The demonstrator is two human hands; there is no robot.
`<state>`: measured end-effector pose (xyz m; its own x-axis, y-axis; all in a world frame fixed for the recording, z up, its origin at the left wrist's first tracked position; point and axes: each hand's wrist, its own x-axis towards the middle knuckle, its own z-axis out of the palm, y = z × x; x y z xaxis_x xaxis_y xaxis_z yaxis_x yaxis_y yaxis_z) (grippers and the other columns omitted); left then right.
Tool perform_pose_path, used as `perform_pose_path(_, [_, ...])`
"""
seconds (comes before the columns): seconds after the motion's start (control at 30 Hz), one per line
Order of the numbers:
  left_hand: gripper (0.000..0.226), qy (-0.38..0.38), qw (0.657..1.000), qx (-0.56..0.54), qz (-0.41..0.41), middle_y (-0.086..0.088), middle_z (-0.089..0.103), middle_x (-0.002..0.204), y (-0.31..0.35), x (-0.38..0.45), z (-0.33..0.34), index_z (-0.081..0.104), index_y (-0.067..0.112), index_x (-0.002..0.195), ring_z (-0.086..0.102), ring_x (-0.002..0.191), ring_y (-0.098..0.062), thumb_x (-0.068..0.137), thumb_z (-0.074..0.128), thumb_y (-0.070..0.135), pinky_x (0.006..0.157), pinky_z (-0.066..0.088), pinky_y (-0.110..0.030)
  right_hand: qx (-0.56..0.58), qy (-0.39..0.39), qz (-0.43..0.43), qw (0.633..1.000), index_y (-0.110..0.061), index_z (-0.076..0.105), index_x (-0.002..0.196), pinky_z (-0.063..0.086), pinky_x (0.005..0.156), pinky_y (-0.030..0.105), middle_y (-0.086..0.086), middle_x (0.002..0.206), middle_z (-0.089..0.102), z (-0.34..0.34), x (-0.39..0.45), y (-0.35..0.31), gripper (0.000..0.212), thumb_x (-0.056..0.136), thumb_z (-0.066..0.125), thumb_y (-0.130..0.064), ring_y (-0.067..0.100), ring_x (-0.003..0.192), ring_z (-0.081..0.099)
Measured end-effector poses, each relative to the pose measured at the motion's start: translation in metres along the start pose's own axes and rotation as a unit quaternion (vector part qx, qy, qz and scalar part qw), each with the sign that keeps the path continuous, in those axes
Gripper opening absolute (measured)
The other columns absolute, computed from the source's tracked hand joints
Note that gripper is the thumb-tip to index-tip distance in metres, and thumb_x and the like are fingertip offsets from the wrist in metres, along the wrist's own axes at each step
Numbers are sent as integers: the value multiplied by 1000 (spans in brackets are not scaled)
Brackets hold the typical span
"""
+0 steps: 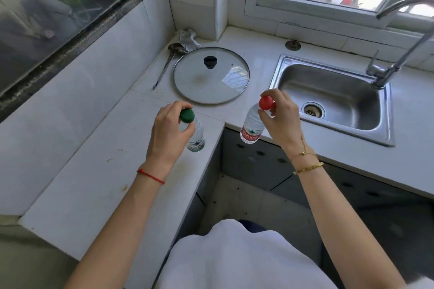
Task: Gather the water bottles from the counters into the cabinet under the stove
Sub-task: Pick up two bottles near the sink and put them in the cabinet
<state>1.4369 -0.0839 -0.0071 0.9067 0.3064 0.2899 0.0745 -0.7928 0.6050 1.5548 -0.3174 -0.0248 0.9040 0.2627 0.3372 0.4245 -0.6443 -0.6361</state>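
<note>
Left hand [168, 134] pinches the neck of a clear plastic water bottle with a green cap [196, 135], fingers curled just under the cap; its base seems to be at the inner edge of the white stone counter [94, 183], resting or just lifted — cannot tell. Right hand [280, 119] holds a clear plastic water bottle with a red cap and red label [250, 128] the same way, thumb and fingers curled round the neck below the cap; this one hangs over the counter edge, in front of the stainless steel sink [333, 98].

Step in hand, by my read: both bottles picked up, carry to the cabinet comes next. No stove or its cabinet in view, only dark perforated cabinet fronts [258, 157] under the counter. To do it well: keep both bottles vertical, grip under the cap flange so they don't slip, lift clear of the counter lip before turning, and steer wide of the round glass pot lid with black knob [211, 75] lying flat behind the hands.

Labels: red label carries white characters and a mountain-like logo — too small to read. Green-cap bottle's label is pale with a green mark, also unreadable. No brand can be confirmed.
</note>
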Motion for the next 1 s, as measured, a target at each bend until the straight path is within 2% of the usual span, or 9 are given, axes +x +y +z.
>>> perform_pose_path(0.1, [30, -17, 999, -19, 29, -1, 63, 99, 1, -20, -7, 61, 16, 110, 55, 88, -20, 82, 70, 10, 77, 48, -28, -15, 17, 12, 1000, -13, 57, 108, 51, 74, 28, 3, 98, 58, -11, -42, -14, 30, 81, 68, -8, 17, 80, 54])
perform_pose_path(0.2, [31, -46, 996, -35, 73, 0, 62, 97, 2, -45, -15, 62, 15, 110, 54, 85, -18, 81, 71, 9, 76, 47, -25, -31, 44, 39, 998, -15, 58, 108, 51, 76, 26, 1, 100, 60, -19, -93, -27, 30, 80, 68, -9, 14, 83, 55])
perform_pose_path(0.27, [32, -70, 991, -50, 102, 0, 63, 96, 2, -63, -19, 62, 15, 109, 54, 83, -17, 80, 71, 8, 76, 46, -24, -30, 62, 65, 995, -15, 59, 107, 49, 74, 22, 3, 98, 61, -25, -129, -38, 29, 80, 67, -8, 13, 81, 55])
perform_pose_path(0.4, [33, -120, 980, -75, 142, 0, 65, 95, 8, -102, -26, 63, 16, 107, 51, 80, -13, 77, 72, 6, 74, 40, -11, -39, 94, 118, 988, -15, 60, 104, 40, 73, 11, 0, 95, 61, -40, -204, -63, 28, 78, 68, -8, 9, 80, 53])
perform_pose_path(0.53, [35, -175, 959, -107, 196, 4, 63, 93, 25, -146, -30, 64, 16, 107, 51, 78, -12, 75, 71, 4, 74, 42, -15, -41, 134, 168, 976, -15, 61, 104, 38, 71, 4, -1, 94, 61, -55, -278, -89, 30, 77, 68, -6, 1, 79, 53])
perform_pose_path(0.6, [35, -208, 945, -126, 217, 3, 64, 95, 34, -169, -30, 64, 16, 107, 54, 80, -12, 75, 71, 4, 77, 46, -17, -47, 155, 191, 968, -15, 61, 104, 39, 71, 6, -2, 94, 60, -62, -315, -101, 30, 77, 69, -5, 1, 80, 53])
perform_pose_path(0.7, [35, -257, 922, -148, 248, 4, 65, 97, 49, -202, -26, 63, 17, 108, 57, 84, -15, 76, 71, 5, 79, 52, -29, -60, 184, 227, 955, -17, 60, 105, 45, 76, 13, -2, 97, 60, -73, -367, -114, 31, 77, 70, -9, 5, 85, 55])
perform_pose_path(0.9, [32, -332, 874, -159, 317, 8, 63, 92, 89, -260, -8, 63, 19, 103, 54, 78, -12, 75, 73, 7, 76, 51, -29, -85, 243, 308, 916, -17, 60, 104, 48, 80, 20, 0, 99, 60, -95, -461, -125, 30, 78, 72, -11, 10, 90, 58])
perform_pose_path(1.0, [30, -373, 842, -163, 354, 6, 65, 93, 110, -288, 6, 63, 17, 102, 56, 80, -14, 76, 73, 7, 76, 52, -29, -101, 266, 352, 892, -18, 59, 103, 48, 79, 18, -1, 98, 59, -102, -505, -125, 29, 78, 72, -12, 9, 89, 57])
